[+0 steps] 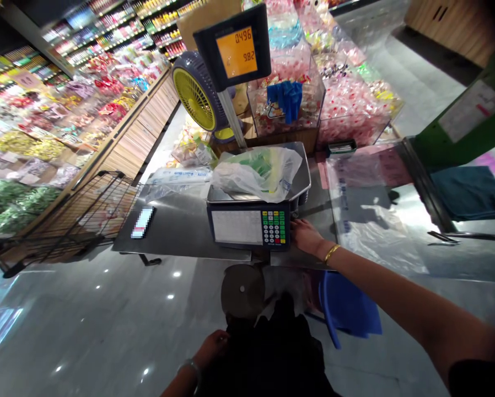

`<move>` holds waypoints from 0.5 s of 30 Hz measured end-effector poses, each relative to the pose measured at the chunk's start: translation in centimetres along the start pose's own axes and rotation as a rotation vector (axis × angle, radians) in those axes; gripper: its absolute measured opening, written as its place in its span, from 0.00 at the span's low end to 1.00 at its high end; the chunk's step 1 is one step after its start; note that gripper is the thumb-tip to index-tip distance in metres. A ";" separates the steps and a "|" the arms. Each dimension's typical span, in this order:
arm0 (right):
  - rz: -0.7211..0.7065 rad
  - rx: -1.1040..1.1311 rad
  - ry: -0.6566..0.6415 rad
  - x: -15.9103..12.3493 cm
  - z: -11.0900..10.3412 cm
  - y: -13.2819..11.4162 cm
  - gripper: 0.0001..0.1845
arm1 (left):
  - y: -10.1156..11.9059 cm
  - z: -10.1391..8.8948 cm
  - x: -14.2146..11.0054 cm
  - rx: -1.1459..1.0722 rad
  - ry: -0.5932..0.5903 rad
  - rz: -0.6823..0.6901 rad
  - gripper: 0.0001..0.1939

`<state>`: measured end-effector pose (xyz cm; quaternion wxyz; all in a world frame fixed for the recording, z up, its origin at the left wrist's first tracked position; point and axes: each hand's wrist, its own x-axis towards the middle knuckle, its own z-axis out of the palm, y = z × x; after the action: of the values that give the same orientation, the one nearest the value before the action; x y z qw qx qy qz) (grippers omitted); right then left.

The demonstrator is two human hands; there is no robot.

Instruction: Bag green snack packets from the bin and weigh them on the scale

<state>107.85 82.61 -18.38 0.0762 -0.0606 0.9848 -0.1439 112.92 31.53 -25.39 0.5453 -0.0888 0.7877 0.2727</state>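
A weighing scale [247,223] stands on a steel counter [181,226], its orange display [238,52] raised on a pole. A clear plastic bag of green-packed goods [258,173] lies on the scale pan. My right hand [305,236] rests at the right edge of the scale's keypad [273,226], fingers stretched toward the keys, holding nothing; a gold bangle is on the wrist. My left hand [212,347] hangs low against my dark clothing, fingers curled in, with a bracelet on the wrist; nothing shows in it.
A phone [142,221] lies on the counter's left. A wire shopping cart [77,220] stands left of the counter, beside shelves of packed sweets. A yellow fan [198,99] and candy bins [346,105] sit behind. Plastic bags [367,220] lie to the right, a blue stool [349,309] below.
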 end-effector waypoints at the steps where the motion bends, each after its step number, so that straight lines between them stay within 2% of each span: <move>1: 0.009 0.020 0.002 0.0 0.2 0.0 0.15 | -0.1 -0.1 0.2 0.010 0.024 0.002 0.19; 5: 0.046 0.064 0.014 0.0 1.1 -0.3 0.17 | -0.9 -0.2 0.8 0.033 0.089 -0.009 0.19; 15: 0.085 0.121 0.014 0.4 1.7 -0.2 0.19 | -0.9 0.0 0.8 0.012 0.086 -0.051 0.18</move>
<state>107.81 81.88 -20.01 0.0790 -0.0129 0.9765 -0.2003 112.98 30.89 -26.42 0.5182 -0.1172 0.8094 0.2502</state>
